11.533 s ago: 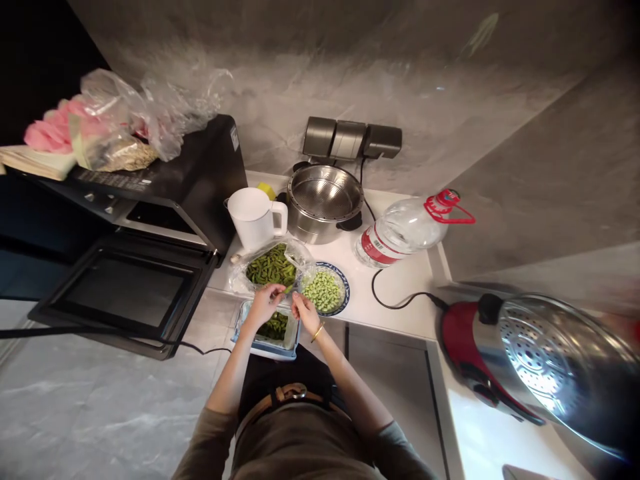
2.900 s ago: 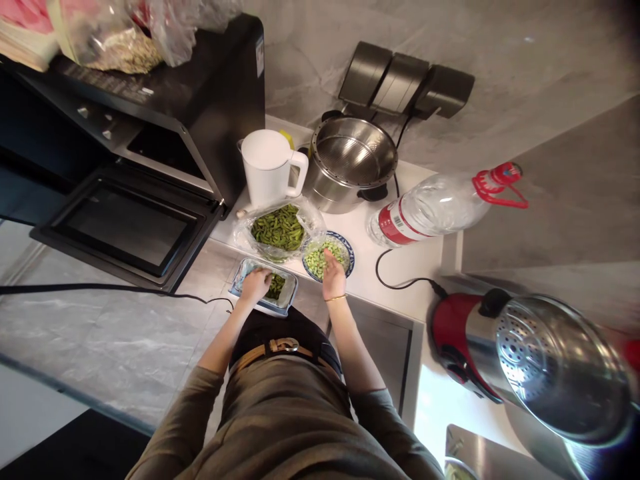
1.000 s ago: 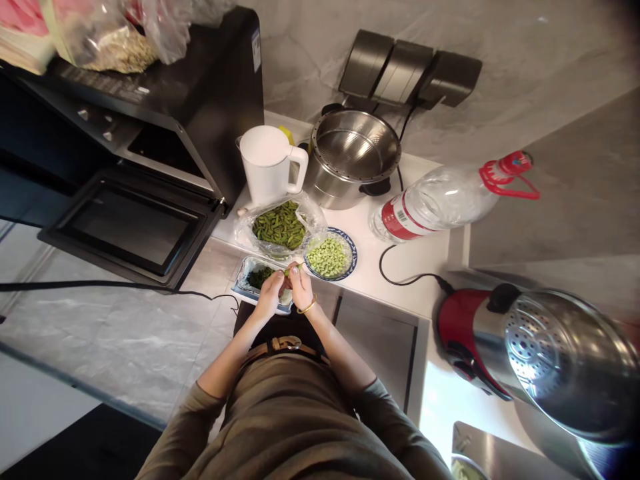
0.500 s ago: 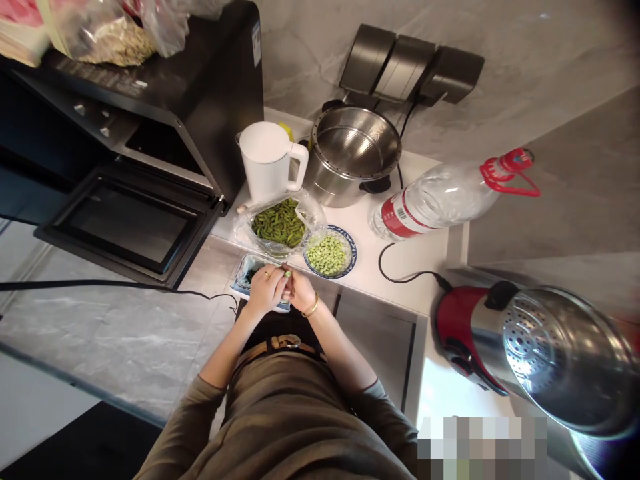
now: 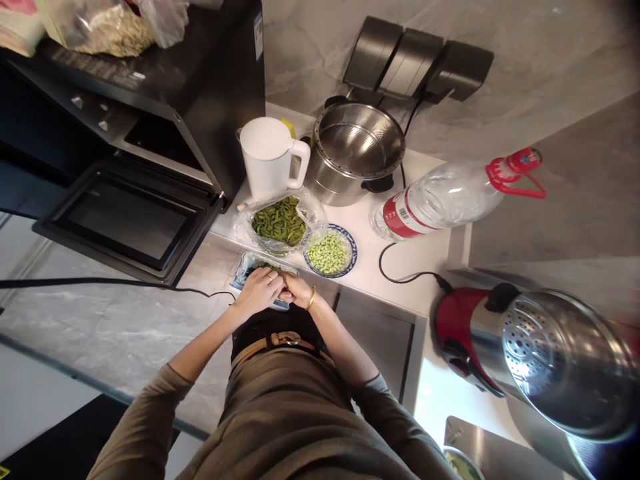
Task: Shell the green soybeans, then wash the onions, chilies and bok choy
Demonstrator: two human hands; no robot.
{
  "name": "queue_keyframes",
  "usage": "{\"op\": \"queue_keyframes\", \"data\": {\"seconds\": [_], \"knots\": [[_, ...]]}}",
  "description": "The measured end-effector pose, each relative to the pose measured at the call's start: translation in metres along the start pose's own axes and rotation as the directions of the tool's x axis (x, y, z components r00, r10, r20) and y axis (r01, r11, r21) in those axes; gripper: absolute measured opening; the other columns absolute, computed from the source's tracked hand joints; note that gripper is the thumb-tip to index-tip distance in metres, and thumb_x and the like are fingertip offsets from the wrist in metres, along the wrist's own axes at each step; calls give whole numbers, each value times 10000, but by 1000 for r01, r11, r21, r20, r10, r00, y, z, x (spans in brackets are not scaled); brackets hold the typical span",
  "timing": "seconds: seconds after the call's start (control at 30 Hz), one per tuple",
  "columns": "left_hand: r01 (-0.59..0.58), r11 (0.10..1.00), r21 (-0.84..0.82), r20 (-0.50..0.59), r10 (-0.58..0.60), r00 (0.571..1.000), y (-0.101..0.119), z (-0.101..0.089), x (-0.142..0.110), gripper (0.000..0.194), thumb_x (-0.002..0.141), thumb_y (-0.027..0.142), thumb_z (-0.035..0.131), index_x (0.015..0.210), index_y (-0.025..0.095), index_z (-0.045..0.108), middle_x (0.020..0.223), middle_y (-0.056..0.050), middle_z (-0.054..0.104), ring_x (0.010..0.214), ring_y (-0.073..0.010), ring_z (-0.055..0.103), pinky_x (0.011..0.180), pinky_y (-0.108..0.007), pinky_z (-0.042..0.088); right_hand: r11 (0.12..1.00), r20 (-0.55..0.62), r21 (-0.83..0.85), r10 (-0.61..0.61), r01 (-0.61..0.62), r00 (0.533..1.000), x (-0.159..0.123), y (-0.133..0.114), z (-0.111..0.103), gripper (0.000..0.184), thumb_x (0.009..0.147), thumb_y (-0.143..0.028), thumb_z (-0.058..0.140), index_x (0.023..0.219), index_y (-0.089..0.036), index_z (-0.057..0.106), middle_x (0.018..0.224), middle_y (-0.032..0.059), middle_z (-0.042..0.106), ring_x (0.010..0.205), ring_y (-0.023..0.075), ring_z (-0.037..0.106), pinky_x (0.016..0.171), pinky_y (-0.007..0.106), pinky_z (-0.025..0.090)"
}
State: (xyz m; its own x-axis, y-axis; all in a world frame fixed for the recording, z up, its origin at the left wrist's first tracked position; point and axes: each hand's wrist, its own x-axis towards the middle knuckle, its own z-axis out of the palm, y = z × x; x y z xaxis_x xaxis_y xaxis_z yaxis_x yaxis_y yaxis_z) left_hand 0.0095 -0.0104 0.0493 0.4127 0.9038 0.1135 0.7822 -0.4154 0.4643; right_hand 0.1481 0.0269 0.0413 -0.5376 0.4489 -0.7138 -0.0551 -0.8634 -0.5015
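My left hand and my right hand meet with fingers closed, pinched around an edamame pod that showed a moment earlier; the fingers now hide it. Below them is a small bin with a bag lining and dark green scraps inside. Just beyond, on the counter, an open clear plastic bag holds a heap of edamame pods. Right of it, a blue-and-white patterned plate carries shelled green beans. Neither hand touches the bag or the plate.
Behind the bag stand a white jug and a steel steamer pot. A large water bottle leans at the right, beyond a red-and-steel appliance. An oven door hangs open at the left.
Both hands have drawn closer together and lower, and the green pod tip that stuck out between the fingers is out of sight. My left elbow has swung outward to the left.
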Motion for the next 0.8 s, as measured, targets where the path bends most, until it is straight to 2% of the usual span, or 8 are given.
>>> {"op": "queue_keyframes", "data": {"seconds": [0.07,0.17,0.27,0.37,0.47,0.57,0.7,0.8], "knots": [[101,994,-41,-64,-103,993,-3,-1,0,258,931,234,413,723,195,562,715,-59,582,740,-200,544,711,-333,425,999,25,32,3,-4,1000,0,-5,-1,449,735,-549,665,614,-188,427,448,-75,414,332,19,245,333,152,103],[224,957,-185,-148,-252,956,-7,-2,0,281,946,256,373,733,197,547,710,-55,585,732,-190,560,718,-318,440,996,51,31,-79,78,996,-1,-11,-1,470,701,-598,676,667,-156,521,526,-25,534,375,23,321,357,164,144],[310,880,-361,-169,-388,906,-7,-4,-2,255,951,274,361,828,192,568,785,-58,623,765,-178,591,718,-298,459,990,36,19,-143,143,989,-3,-14,0,455,693,-593,676,712,-155,556,545,-23,548,414,35,345,384,175,166],[351,813,-465,-160,-467,870,-5,-4,-3,219,946,299,401,890,191,583,789,-39,637,734,-152,602,697,-269,470,980,9,27,-198,197,980,-5,-14,4,412,711,-568,657,743,-170,554,570,-29,546,461,48,356,412,178,186],[345,814,-467,-198,-477,856,-3,-5,-3,168,919,308,484,920,191,604,779,-25,648,695,-134,602,694,-254,481,978,-11,26,-209,209,978,-5,-12,7,377,727,-536,639,714,-173,536,570,-29,527,473,51,341,418,178,174],[312,842,-440,-228,-441,868,-3,-4,-4,170,919,301,503,969,192,623,867,-48,681,783,-148,634,764,-273,503,989,-44,51,-134,136,990,-3,-9,7,360,751,-490,617,643,-163,511,524,-37,473,443,43,272,407,179,140],[288,852,-437,-200,-405,892,-5,-2,-7,187,928,306,500,1022,207,629,949,-62,697,854,-158,653,810,-297,522,973,-33,230,-6,14,999,-2,-8,8,292,792,-398,577,637,-164,496,507,-47,427,426,47,244,396,184,167],[269,850,-454,-211,-395,894,-4,-2,-10,191,932,279,486,1037,213,632,972,-65,701,891,-161,655,837,-313,527,948,-58,319,10,9,998,-2,-7,13,306,786,-420,607,660,-179,466,529,-52,431,427,49,268,391,180,175]]}}
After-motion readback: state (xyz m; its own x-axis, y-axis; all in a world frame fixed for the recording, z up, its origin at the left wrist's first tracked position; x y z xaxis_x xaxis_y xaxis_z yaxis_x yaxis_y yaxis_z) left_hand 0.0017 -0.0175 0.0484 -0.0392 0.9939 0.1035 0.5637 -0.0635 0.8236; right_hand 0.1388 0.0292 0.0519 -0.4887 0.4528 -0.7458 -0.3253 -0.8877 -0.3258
